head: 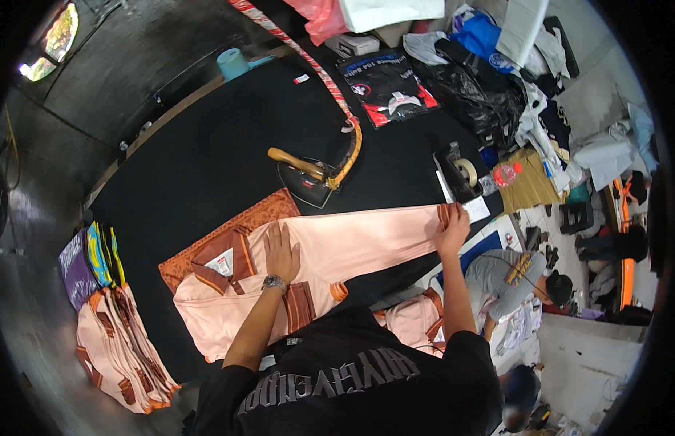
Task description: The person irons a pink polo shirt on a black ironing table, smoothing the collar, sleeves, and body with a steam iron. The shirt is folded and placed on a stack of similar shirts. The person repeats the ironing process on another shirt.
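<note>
A peach long-sleeved collared shirt [370, 234] with a brown collar lies on the black-covered table [206, 131], over a patterned orange-brown piece [283, 204]. My left hand [282, 253], a watch on its wrist, rests flat on the shirt beside the collar, fingers slightly apart. At the far end of the outstretched sleeve, my right hand [453, 229] grips the brown-striped cuff [442, 217]. Beyond the shirt stands an iron [310, 182] with a wooden handle and a wrapped cable [321, 71]. The sleeve's other layers are hidden.
Folded peach shirts [119, 349] hang over the left edge beside colourful packaged garments [89, 261]. A tape dispenser [465, 173], a plastic bottle [505, 174] and a packaged garment [389, 87] are at the right. A blue dipper [234, 64] stands at the back; a co-worker [506, 283] is at the right.
</note>
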Action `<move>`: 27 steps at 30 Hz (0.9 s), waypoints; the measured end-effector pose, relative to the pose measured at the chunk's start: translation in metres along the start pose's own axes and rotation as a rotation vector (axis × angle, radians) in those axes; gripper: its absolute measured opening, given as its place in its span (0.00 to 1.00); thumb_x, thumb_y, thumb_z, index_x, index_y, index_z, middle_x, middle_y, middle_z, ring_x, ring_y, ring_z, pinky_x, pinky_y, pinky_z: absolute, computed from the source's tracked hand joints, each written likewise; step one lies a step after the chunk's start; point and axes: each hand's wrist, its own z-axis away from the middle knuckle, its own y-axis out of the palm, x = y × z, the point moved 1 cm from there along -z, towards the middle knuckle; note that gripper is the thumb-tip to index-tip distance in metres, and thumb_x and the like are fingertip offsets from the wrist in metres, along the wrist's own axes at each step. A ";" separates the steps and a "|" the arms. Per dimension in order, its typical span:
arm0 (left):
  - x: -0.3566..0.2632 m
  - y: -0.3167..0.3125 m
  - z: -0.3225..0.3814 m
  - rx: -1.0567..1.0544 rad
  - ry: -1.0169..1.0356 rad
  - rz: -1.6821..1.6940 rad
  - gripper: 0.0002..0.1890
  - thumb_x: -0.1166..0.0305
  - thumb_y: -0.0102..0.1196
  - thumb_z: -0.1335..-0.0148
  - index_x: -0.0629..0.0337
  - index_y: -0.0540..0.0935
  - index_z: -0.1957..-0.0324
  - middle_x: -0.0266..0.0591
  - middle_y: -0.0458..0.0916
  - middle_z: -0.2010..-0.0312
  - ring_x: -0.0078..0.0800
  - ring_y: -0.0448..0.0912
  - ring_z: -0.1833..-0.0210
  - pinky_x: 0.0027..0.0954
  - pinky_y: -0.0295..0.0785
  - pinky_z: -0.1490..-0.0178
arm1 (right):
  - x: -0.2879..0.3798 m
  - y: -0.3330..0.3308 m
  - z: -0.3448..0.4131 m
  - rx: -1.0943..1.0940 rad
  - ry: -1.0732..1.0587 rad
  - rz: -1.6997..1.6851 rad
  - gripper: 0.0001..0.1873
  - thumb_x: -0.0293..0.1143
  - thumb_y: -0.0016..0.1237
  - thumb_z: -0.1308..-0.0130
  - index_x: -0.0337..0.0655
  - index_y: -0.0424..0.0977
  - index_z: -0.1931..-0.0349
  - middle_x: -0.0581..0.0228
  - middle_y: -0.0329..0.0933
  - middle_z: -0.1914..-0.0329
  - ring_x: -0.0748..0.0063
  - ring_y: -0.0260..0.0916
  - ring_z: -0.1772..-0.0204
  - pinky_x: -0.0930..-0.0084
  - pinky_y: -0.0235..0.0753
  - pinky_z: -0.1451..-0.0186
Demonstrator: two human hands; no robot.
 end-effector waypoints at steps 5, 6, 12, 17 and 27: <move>-0.004 0.000 0.001 -0.006 0.010 -0.038 0.40 0.48 0.52 0.27 0.55 0.61 0.19 0.64 0.47 0.16 0.60 0.45 0.14 0.61 0.36 0.14 | 0.018 0.004 0.007 0.385 0.037 0.176 0.43 0.57 0.49 0.25 0.41 0.57 0.18 0.37 0.48 0.14 0.35 0.40 0.11 0.43 0.40 0.12; -0.005 -0.001 0.000 0.035 -0.010 -0.090 0.41 0.46 0.52 0.26 0.54 0.60 0.18 0.65 0.48 0.17 0.59 0.44 0.13 0.61 0.36 0.15 | 0.017 0.003 0.004 0.491 0.077 0.233 0.48 0.66 0.42 0.24 0.43 0.49 0.15 0.38 0.41 0.11 0.40 0.33 0.09 0.45 0.33 0.11; 0.008 -0.027 0.003 -0.030 0.084 0.386 0.35 0.54 0.53 0.25 0.58 0.67 0.22 0.64 0.53 0.18 0.58 0.49 0.14 0.57 0.40 0.14 | 0.068 -0.018 0.005 0.406 -0.133 0.224 0.39 0.48 0.57 0.31 0.34 0.67 0.25 0.34 0.59 0.18 0.38 0.50 0.14 0.46 0.49 0.14; 0.021 -0.069 0.073 -0.161 -0.008 0.662 0.20 0.66 0.55 0.25 0.64 0.82 0.37 0.60 0.69 0.24 0.54 0.65 0.20 0.46 0.54 0.17 | 0.190 -0.031 0.085 0.921 0.041 -0.939 0.15 0.27 0.53 0.26 0.32 0.81 0.43 0.59 0.87 0.58 0.71 0.86 0.58 0.71 0.87 0.56; 0.036 -0.089 0.218 -0.292 -0.307 0.790 0.13 0.76 0.63 0.34 0.67 0.87 0.49 0.55 0.80 0.34 0.48 0.77 0.30 0.43 0.74 0.28 | 0.327 -0.015 0.200 1.229 0.201 -0.588 0.24 0.39 0.72 0.40 0.24 0.77 0.60 0.55 0.82 0.71 0.70 0.80 0.75 0.71 0.81 0.76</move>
